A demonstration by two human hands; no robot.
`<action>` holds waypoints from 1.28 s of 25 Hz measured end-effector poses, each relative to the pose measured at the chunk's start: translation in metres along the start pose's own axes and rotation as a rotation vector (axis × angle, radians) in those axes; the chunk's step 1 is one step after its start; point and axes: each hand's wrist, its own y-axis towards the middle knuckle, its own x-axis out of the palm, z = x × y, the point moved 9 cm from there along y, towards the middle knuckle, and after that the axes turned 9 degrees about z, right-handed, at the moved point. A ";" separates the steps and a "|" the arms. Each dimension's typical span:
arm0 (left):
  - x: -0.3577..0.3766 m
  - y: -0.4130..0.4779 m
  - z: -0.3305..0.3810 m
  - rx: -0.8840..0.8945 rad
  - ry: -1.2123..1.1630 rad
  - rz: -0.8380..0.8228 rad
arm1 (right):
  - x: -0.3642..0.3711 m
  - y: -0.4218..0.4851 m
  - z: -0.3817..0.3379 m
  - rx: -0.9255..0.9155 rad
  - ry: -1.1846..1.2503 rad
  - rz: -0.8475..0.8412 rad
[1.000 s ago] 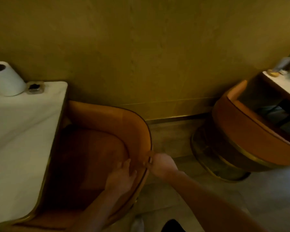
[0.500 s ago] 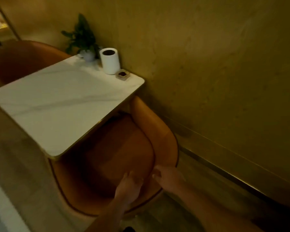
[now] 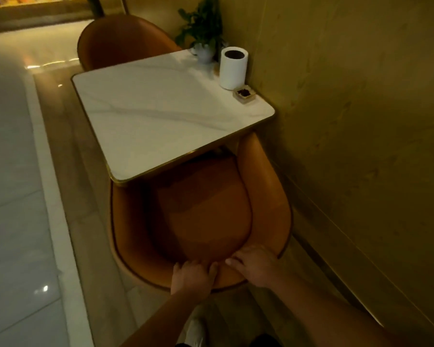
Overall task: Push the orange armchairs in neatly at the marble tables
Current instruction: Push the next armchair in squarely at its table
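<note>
Both bare forearms reach forward, side by side. The left hand (image 3: 193,278) and the right hand (image 3: 257,267) are close together, with fingers curled over the back rim of the armchair (image 3: 203,211). Their fingertips almost meet.

The near armchair (image 3: 268,196) is glowing orange at lower centre, the table (image 3: 161,113) above is showing grey-veined white marble with gold trim, and the plant (image 3: 203,23) is showing green up top.

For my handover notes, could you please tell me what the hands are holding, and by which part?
Both the left hand and right hand grip the near orange armchair by its backrest's top rim.
</note>
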 end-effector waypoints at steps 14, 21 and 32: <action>-0.006 -0.006 0.019 -0.279 -0.122 0.239 | 0.005 0.010 0.026 -0.336 -0.148 0.013; 0.000 -0.005 0.077 -0.356 -0.176 0.240 | -0.022 0.001 0.075 -0.380 -0.162 0.016; 0.002 -0.004 0.091 -0.333 -0.135 0.246 | -0.020 -0.002 0.086 -0.380 -0.181 -0.053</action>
